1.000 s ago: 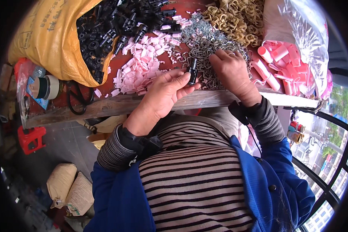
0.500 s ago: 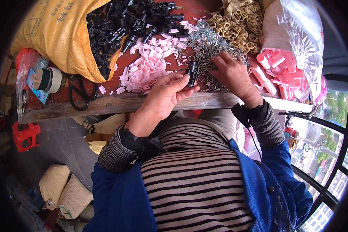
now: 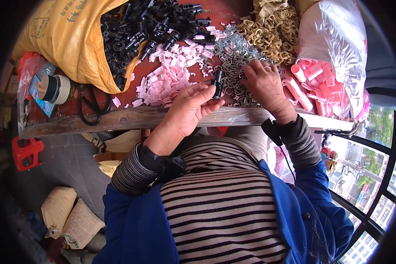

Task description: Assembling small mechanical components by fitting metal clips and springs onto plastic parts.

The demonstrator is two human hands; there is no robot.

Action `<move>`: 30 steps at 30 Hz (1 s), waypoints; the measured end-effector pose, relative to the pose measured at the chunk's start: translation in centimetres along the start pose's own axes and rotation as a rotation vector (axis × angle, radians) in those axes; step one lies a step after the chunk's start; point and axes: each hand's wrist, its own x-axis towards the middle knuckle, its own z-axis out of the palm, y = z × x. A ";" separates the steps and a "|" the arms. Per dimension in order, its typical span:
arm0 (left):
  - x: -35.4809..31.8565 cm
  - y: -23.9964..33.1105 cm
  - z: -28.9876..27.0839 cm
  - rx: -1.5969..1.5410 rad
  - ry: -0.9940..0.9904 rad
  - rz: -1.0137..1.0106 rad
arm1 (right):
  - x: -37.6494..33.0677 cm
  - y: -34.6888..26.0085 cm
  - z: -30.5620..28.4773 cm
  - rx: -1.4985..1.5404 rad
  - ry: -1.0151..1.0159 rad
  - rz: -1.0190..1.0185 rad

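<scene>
My left hand pinches a short black plastic tube-shaped part between thumb and fingers, held upright just above the table's near edge. To its right, my right hand reaches down into a heap of small silvery metal hooks. Its fingers are bent together, and their tips are partly hidden, so what they pinch does not show. Left of the hooks lies a heap of small pale pink plastic pieces. Behind that spread many black plastic parts, spilling out of a yellow woven sack.
Brass-coloured metal loops are heaped at the back right. A clear plastic bag holds pink tubes. Rolls of tape and a black cord loop lie at left. The wooden table edge runs before me.
My right hand has shifted slightly to the right, its fingers lower over the metal hooks. The left hand keeps the black part almost in place.
</scene>
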 end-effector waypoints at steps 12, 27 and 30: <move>1.2 -0.5 0.5 0.027 0.009 -0.014 | 0.1 1.3 0.3 -0.037 -0.011 -0.011; 0.8 -0.4 0.5 0.000 0.000 0.017 | 0.4 2.2 -1.2 0.435 0.214 0.275; 0.6 -0.2 0.4 -0.009 -0.019 0.033 | 0.2 1.9 -1.1 0.581 0.254 0.327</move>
